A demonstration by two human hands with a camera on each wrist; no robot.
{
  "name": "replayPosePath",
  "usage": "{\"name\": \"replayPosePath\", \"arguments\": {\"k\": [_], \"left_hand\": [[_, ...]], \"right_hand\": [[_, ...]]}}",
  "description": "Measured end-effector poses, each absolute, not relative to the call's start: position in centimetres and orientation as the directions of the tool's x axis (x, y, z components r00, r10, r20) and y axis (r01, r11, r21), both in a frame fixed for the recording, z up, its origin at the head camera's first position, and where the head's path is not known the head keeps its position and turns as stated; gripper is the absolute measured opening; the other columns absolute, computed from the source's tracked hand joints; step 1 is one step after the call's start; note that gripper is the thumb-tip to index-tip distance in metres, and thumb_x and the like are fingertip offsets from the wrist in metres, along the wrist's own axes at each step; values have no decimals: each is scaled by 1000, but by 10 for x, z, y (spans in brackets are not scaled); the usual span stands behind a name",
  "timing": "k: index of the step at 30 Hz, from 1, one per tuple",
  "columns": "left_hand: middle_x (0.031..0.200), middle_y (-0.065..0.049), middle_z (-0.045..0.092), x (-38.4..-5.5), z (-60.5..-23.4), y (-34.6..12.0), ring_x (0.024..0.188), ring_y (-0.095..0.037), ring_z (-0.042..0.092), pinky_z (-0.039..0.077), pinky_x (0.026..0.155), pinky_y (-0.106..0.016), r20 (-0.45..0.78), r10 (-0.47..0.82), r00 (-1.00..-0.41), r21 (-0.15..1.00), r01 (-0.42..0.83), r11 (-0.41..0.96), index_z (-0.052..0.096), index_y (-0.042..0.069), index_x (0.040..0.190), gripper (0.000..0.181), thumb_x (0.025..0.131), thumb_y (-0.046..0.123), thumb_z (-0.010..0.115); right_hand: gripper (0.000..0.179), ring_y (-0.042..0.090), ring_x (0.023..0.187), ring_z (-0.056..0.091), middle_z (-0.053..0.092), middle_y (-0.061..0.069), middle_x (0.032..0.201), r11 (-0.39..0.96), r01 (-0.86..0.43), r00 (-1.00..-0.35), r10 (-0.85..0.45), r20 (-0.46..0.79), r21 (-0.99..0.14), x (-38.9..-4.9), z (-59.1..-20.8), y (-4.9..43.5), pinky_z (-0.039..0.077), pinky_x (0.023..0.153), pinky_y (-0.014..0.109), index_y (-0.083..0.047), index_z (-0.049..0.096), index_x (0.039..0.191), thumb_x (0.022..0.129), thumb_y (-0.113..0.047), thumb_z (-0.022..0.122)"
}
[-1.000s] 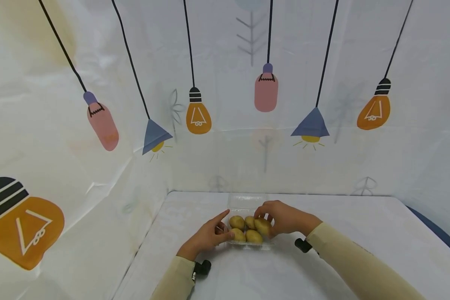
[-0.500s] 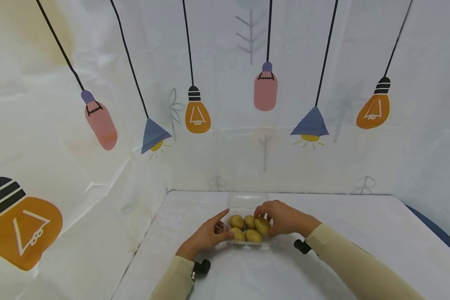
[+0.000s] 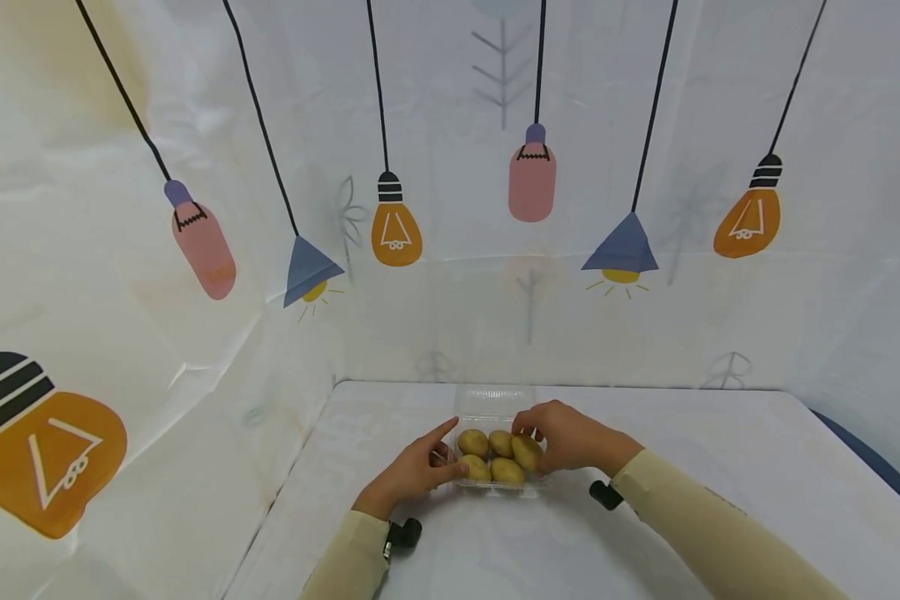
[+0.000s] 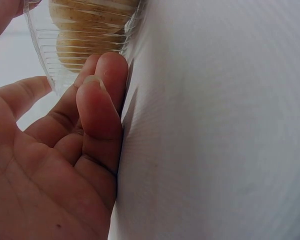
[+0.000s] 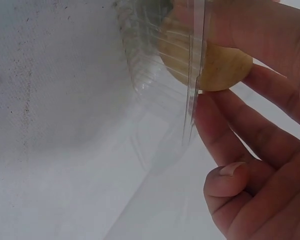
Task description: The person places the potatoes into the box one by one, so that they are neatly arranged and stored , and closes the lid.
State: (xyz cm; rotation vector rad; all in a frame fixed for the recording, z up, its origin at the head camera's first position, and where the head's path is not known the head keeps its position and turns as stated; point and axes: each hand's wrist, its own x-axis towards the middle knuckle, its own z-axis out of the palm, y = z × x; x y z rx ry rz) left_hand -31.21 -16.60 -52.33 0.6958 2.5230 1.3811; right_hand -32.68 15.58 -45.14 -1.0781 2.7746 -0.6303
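Note:
A clear plastic clamshell container [image 3: 495, 490] stands with its lid raised and several yellow-brown potatoes inside. My left hand [image 3: 412, 477] holds its left side, the thumb at the front corner by a potato [image 3: 475, 469]. In the left wrist view, curled fingers [image 4: 107, 75] rest against the ribbed wall. With thumb and fingers, my right hand [image 3: 573, 437] grips a potato [image 3: 527, 453] at the container's right side. The right wrist view shows that potato [image 5: 225, 70] partly above the rim and partly behind the clear wall; its upper part is hidden by the hand.
The open lid [image 3: 495, 402] leans back behind the container, near the far edge of the white-covered table [image 3: 690, 467]. A white curtain [image 3: 450, 317] printed with lamps surrounds the table at the back and left. Small black cameras [image 3: 405, 534] sit on both wrists.
The right hand and the potato it holds have shifted very slightly to the right. The left hand stays at the container's side.

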Motion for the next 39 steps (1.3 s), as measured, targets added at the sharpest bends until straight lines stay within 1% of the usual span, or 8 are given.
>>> {"name": "replayPosePath", "arguments": {"k": [7,14,19,25,30,34,37,39], "left_hand": [[107,-3,60,-311,-521,-166,91,-18,62,54,72,-33,62,481,-875,833,311,458,32,19,168,89,96,43,80],[108,-3,60,-310,-519,-165,92,-18,62,54,72,-33,59,476,-878,828,309,467,32,19,168,90,96,43,80],[108,-3,60,-311,-521,-166,92,-18,61,54,72,-33,60,477,-877,828,310,467,32,19,168,90,96,44,80],[108,-3,60,-313,-525,-166,92,-18,62,54,72,-34,58,470,-881,831,303,466,33,21,168,90,95,44,81],[109,-3,60,-313,-524,-166,92,-18,62,54,72,-34,60,472,-880,834,304,460,32,20,168,90,96,43,81],[109,-3,60,-313,-524,-166,92,-18,62,54,72,-34,63,477,-877,836,308,455,32,20,168,90,96,43,80],[108,-3,61,-313,-525,-166,92,-18,62,54,71,-33,63,474,-878,835,307,457,32,20,168,90,96,43,81],[108,-3,60,-313,-524,-166,92,-18,62,54,71,-33,61,471,-880,835,303,459,33,20,168,90,96,43,81]], "right_hand": [[52,17,98,64,69,-12,107,668,-608,-751,-659,38,-429,-326,-449,156,56,77,33,-22,74,116,70,-5,92],[53,18,98,65,70,-9,107,658,-619,-742,-669,44,-429,-325,-447,156,56,78,33,-18,74,117,69,-7,94],[53,17,98,65,70,-8,109,655,-620,-740,-671,44,-431,-325,-447,157,56,78,33,-16,74,119,71,-11,96],[54,18,99,66,70,-8,112,656,-621,-741,-670,47,-429,-325,-447,158,56,81,34,-14,74,121,72,-15,97],[53,21,102,67,70,-10,114,650,-629,-740,-669,71,-427,-325,-448,160,56,84,38,-15,74,122,74,-17,97],[53,22,104,67,70,-8,119,643,-635,-739,-667,95,-429,-324,-448,166,56,88,42,-15,73,124,77,-23,96],[53,21,106,67,71,-5,122,648,-627,-750,-652,111,-432,-322,-444,171,56,89,44,-17,73,126,79,-29,95],[51,21,106,66,70,-5,121,656,-612,-765,-633,121,-442,-321,-442,174,56,90,47,-19,72,126,81,-32,94]]}}
